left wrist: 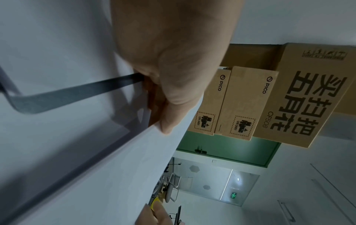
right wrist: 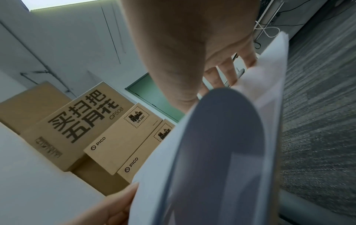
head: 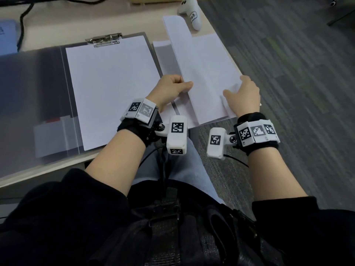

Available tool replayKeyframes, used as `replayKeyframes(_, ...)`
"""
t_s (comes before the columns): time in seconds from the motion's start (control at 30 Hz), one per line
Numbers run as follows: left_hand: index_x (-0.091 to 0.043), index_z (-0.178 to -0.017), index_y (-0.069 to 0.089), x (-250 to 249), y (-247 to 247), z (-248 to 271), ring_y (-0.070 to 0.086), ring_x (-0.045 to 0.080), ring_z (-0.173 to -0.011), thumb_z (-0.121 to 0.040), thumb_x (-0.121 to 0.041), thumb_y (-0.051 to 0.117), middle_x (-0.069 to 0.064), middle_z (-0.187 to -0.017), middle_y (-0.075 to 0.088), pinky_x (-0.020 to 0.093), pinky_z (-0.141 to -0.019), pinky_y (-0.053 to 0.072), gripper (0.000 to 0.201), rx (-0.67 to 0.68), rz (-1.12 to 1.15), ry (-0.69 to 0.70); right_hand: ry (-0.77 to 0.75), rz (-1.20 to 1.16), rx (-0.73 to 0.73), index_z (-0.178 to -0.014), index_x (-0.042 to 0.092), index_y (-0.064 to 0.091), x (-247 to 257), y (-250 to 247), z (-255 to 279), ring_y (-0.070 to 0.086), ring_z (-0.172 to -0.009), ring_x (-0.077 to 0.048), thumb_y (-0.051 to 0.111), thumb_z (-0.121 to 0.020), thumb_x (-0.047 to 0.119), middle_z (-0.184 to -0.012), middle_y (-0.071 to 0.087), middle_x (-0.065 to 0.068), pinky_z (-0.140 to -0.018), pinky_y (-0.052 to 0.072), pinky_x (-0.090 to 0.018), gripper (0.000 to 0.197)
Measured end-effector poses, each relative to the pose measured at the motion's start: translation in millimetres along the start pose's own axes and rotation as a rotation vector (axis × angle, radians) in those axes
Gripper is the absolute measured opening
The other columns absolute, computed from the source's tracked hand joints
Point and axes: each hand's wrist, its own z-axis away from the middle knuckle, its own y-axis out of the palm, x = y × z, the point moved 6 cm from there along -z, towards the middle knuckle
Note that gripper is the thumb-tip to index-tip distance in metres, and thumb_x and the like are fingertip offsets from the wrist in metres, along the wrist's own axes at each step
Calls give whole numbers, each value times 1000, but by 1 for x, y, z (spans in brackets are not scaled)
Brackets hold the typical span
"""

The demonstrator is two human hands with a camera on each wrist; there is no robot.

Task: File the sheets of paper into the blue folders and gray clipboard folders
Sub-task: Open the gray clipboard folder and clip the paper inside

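Observation:
An open gray clipboard folder (head: 63, 77) lies on the table, with a white sheet (head: 113, 89) under its metal clip (head: 104, 40). To its right lies a stack of white sheets (head: 217, 54). A bowed bunch of sheets (head: 203, 87) is lifted off that stack between both hands. My left hand (head: 182, 85) pinches its left edge, thumb on top, as the left wrist view shows (left wrist: 165, 106). My right hand (head: 236, 87) grips the near right corner, thumb on top and fingers (right wrist: 227, 73) behind the curled paper (right wrist: 212, 152). A blue folder (head: 7, 35) lies at the far left.
A white controller (head: 190, 12) stands beyond the paper stack, and a black cable (head: 23, 25) runs along the far left. The table's right edge is just past the stack, with gray carpet (head: 297, 73) beyond. Cardboard boxes (left wrist: 240, 103) stand behind the table.

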Motion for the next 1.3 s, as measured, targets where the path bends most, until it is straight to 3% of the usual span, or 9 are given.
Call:
replayKeyframes(0.27,-13,-66,58,-1,1,1,56,17,-85,-88,-19,64,10,-87,62,26,-87,45,23,-15,-1,2,-55,17,-133,-134,9,46,5,-11,6,52,-118,-33,51,-85,11,-128,57,-15,-89,41,-34,50)
replayKeyframes(0.47,-11,-67,57,0,0,0,54,18,-84,-87,-21,65,11,-87,61,28,-82,42,23,-36,-14,0,-96,-216,-185,-122,10,59,15,-17,8,62,-103,-22,59,-80,16,-114,67,-3,-94,48,-35,43)
replayKeyframes(0.63,-11,-66,57,0,0,0,52,18,-82,-88,-19,63,11,-85,59,24,-78,42,24,-32,-12,8,-78,-203,-36,-69,6,52,20,-14,5,46,-62,-19,65,-75,23,-67,53,-3,-52,38,-21,22)
replayKeyframes(0.73,-10,-69,57,-1,1,0,55,16,-79,-88,-19,63,9,-81,60,20,-77,44,22,-31,-6,22,-112,-288,115,-101,3,62,30,-7,11,61,-90,-24,70,-77,33,-100,66,-9,-73,49,-33,39)
replayKeyframes(0.83,-9,-70,59,-4,4,3,56,13,-72,-88,-19,64,2,-72,60,16,-72,46,21,-1,17,39,-140,-351,323,-131,17,46,42,8,21,52,-118,-19,75,-75,39,-131,50,0,-87,49,-31,66)
replayKeyframes(0.97,-11,-72,60,-8,5,6,58,19,-79,-91,-21,60,3,-76,62,31,-82,49,22,87,97,35,-247,-254,332,-141,16,26,56,17,30,42,-127,-21,80,-71,33,-139,39,-7,-94,36,-23,90)
replayKeyframes(1.07,-2,-91,62,-11,6,9,59,14,-82,-94,-31,54,5,-86,60,25,-81,51,30,148,99,58,-302,-79,315,-148,14,12,63,24,35,39,-130,-27,79,-71,32,-143,33,-14,-97,35,-28,103)
replayKeyframes(1.2,-5,-109,67,-12,5,8,63,13,-107,-96,-35,49,7,-112,68,29,-101,48,37,149,48,85,-294,83,200,-150,14,11,66,23,37,47,-121,-36,59,-84,20,-139,39,-17,-92,40,-38,82)
replayKeyframes(1.3,-11,-110,65,-14,3,10,62,12,-105,-97,-34,46,6,-112,67,21,-93,51,32,134,63,91,-276,90,42,-144,7,26,68,10,35,50,-115,-40,41,-92,14,-130,50,-20,-87,40,-42,54)
